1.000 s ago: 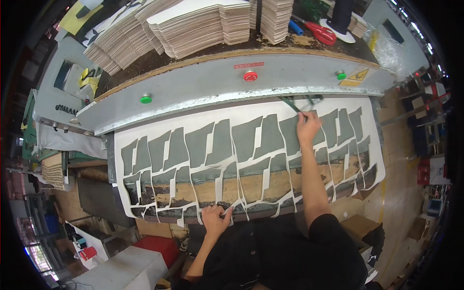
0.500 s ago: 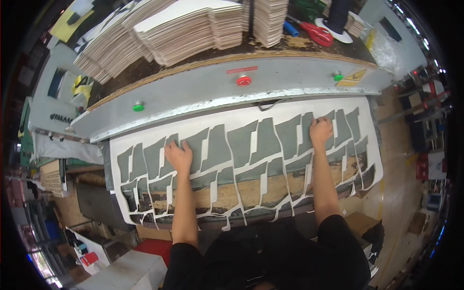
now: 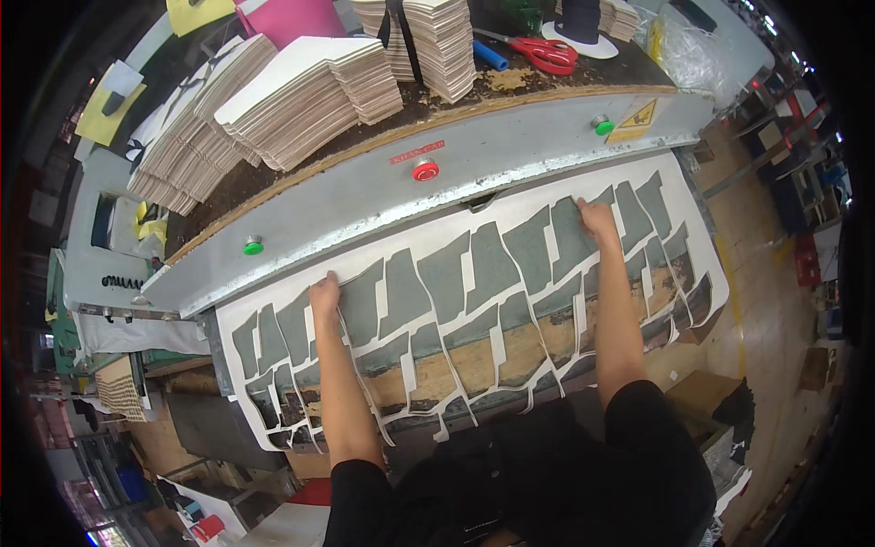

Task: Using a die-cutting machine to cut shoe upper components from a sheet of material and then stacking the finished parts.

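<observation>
A wide white sheet [image 3: 670, 164], cut through with rows of slanted, stepped openings, lies over a grey-green cutting board [image 3: 488, 264]. The board shows through the openings, with worn tan patches on its nearer part. On the left, my left hand [image 3: 325, 295] is closed on a strip of the sheet near its far edge. My right hand [image 3: 597, 219] pinches another strip toward the right end, thumb and fingers together. Several narrow strips of the sheet hang over the board's near edge. What lies under my curled fingers is hidden.
Beyond the sheet runs a grey machine beam [image 3: 346, 202] with a red button [image 3: 425, 170] and two green buttons [image 3: 253, 246]. On the shelf above stand stacks of cut pieces [image 3: 301, 111], red-handled scissors [image 3: 550, 56], a blue tube [image 3: 489, 55] and a dark spool [image 3: 581, 20].
My left hand has gone from spread fingers on the sheet to a closed grip. My right hand has shifted slightly left and farther away. The whole view has tilted.
</observation>
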A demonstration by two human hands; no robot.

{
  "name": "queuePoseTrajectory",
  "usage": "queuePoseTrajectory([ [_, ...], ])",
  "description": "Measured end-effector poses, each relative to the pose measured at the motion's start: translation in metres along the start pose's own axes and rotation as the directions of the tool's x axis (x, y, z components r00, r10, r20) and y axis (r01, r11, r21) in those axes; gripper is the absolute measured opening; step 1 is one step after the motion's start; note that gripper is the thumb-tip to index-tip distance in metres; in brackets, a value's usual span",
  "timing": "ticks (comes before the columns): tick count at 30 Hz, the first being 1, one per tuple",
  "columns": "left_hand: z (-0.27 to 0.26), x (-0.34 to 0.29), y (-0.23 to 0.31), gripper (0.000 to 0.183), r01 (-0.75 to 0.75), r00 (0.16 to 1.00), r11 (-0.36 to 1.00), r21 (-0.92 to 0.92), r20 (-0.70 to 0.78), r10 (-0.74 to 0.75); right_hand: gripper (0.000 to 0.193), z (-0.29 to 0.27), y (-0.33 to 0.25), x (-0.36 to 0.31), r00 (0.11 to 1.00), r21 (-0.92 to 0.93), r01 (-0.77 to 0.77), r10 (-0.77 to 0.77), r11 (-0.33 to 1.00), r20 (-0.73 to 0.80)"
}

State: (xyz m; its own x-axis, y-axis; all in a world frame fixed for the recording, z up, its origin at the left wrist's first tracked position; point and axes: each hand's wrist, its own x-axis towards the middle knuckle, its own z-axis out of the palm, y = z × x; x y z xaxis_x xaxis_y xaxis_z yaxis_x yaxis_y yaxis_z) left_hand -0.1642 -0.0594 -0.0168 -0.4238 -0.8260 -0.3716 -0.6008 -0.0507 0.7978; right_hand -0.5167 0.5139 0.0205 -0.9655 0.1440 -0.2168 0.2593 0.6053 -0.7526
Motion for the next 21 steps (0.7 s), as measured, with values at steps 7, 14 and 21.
queuePoseTrajectory([
  [7, -0.004, -0.011, 0.003, 0.044, 0.056, 0.998, 0.987, -0.151, -0.004, -0.058, 0.052, 0.0, 0.005, -0.011, 0.951, -0.056, 0.308, -0.306, 0.95, 0.047],
  [14, 0.003, -0.015, -0.001, 0.047, -0.213, 0.956, 0.952, 0.22, -0.153, 0.249, 0.047, -0.009, -0.015, -0.036, 0.865, -0.389, 0.46, -0.502, 0.798, -0.009],
  [21, -0.001, -0.029, -0.025, 0.049, -0.271, 0.927, 0.901, 0.339, -0.161, 0.34, 0.042, -0.018, -0.008, -0.062, 0.861, -0.479, 0.459, -0.508, 0.748, 0.032],
])
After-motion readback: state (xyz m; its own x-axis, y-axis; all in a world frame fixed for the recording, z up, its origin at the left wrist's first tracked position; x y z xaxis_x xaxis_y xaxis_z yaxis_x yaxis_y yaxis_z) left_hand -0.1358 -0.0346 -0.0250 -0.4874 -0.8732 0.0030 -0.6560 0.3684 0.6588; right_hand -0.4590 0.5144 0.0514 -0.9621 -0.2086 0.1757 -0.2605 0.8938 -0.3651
